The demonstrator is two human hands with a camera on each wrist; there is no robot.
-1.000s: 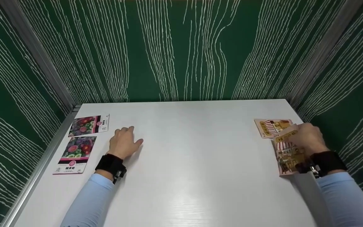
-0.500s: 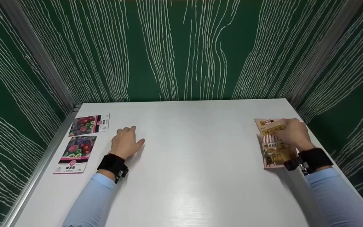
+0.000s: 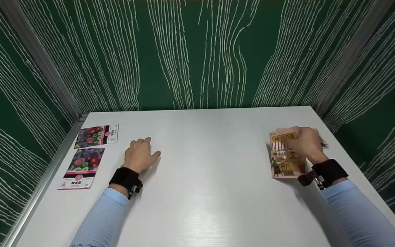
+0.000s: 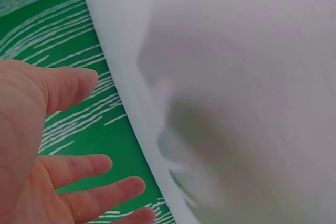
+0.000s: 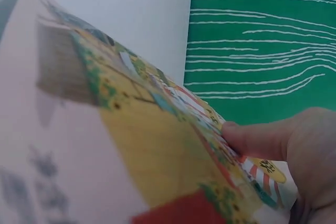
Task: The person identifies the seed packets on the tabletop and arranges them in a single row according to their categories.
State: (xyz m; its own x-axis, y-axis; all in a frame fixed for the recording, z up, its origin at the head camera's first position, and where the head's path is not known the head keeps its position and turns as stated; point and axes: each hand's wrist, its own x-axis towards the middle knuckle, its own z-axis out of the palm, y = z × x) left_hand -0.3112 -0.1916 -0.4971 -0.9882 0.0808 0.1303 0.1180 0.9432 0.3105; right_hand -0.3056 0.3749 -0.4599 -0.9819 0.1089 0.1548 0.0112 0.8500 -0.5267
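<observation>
In the head view my right hand (image 3: 305, 143) pinches a printed card with a striped-awning shop picture (image 3: 281, 163) by its upper part. The right wrist view shows my thumb (image 5: 257, 139) pressed on the bent card (image 5: 152, 150). A similar shop card (image 3: 323, 140) lies behind it, mostly hidden by hand and card. My left hand (image 3: 139, 156) is over the table at the left, thumb spread and nothing held; its loose fingers (image 4: 100, 198) show in the left wrist view. Further left lie two flower-picture packets, one turned sideways (image 3: 93, 137) and one lengthwise (image 3: 83, 166).
The white table (image 3: 201, 164) reaches back to a green wall with white wavy lines (image 3: 163, 55). Similar panels stand left and right, with grey posts in the corners. A metal rail (image 3: 43, 181) runs along the table's left edge.
My right hand has carried the shop card leftward, from the table's right edge to left of the other shop card, which it now partly covers. The left hand has shifted slightly right.
</observation>
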